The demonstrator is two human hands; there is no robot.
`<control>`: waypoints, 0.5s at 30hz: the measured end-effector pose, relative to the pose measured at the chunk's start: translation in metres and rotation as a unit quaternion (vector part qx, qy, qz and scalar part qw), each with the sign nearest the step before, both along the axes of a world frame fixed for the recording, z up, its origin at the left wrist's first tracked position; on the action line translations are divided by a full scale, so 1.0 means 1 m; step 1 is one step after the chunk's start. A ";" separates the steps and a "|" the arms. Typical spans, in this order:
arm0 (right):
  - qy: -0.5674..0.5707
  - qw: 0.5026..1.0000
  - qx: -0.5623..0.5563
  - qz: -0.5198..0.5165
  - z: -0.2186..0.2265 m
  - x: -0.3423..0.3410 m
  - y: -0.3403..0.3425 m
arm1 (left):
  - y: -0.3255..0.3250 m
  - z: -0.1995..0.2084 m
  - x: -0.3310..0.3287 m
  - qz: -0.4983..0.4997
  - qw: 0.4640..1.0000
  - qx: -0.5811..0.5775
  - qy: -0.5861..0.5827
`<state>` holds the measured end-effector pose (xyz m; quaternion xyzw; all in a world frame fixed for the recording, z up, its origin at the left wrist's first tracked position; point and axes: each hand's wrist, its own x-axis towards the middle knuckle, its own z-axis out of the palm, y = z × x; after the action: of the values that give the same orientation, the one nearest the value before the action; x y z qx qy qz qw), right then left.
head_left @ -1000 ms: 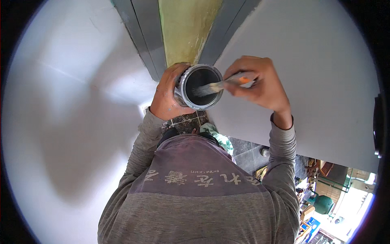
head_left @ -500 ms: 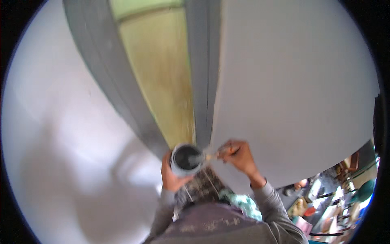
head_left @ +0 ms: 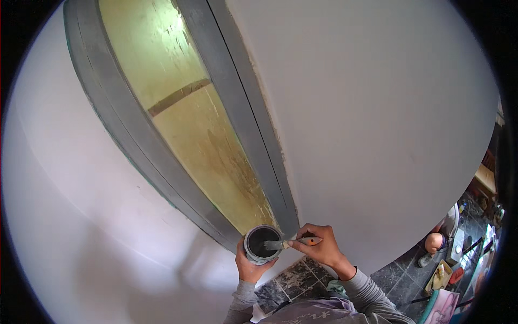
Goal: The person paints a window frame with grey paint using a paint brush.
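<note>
My left hand [head_left: 250, 267] is wrapped round a small round paint can [head_left: 249, 255], whose open top faces up and shows dark grey inside. A paintbrush [head_left: 308, 241] with an orange mark on its handle is pinched in the fingers of my right hand [head_left: 328, 249]. Its grey-coated bristles lie across the can's mouth, near the rim's right side; whether they touch the paint I cannot tell. Just beyond the can stands a grey-painted frame [head_left: 229, 86] around a yellowish, streaked panel [head_left: 208, 146].
White walls [head_left: 377, 119] flank the frame on both sides. Dark floor tiles [head_left: 302, 278] lie below my hands. At the lower right are a person's bent leg [head_left: 433, 243], a tray of items [head_left: 440, 276], a pink patterned thing [head_left: 443, 308] and other clutter.
The view has tilted and shifted, so the frame leans more to the left and my hands appear lower and farther right. Both hands keep the can and the paintbrush close together.
</note>
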<state>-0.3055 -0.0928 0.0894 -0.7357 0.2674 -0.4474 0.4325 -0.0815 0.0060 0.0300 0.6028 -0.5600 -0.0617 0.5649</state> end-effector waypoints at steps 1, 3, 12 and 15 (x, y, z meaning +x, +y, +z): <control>0.010 1.000 -0.002 0.001 0.000 0.001 0.000 | -0.001 0.000 0.000 0.001 1.000 -0.003 -0.005; 0.025 0.999 -0.020 0.011 0.008 0.000 -0.002 | -0.002 0.002 -0.001 0.008 1.000 0.004 0.004; 0.019 0.992 -0.116 0.047 0.030 0.000 -0.011 | -0.011 0.022 -0.002 0.000 1.000 -0.018 -0.002; 0.000 0.997 -0.067 0.051 0.036 -0.003 -0.007 | -0.010 0.028 -0.002 0.007 1.000 -0.023 0.008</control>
<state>-0.3085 -0.0997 0.1257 -0.7753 0.1994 -0.4420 0.4048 -0.0839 -0.0043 0.0576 0.5932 -0.5529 -0.0499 0.5830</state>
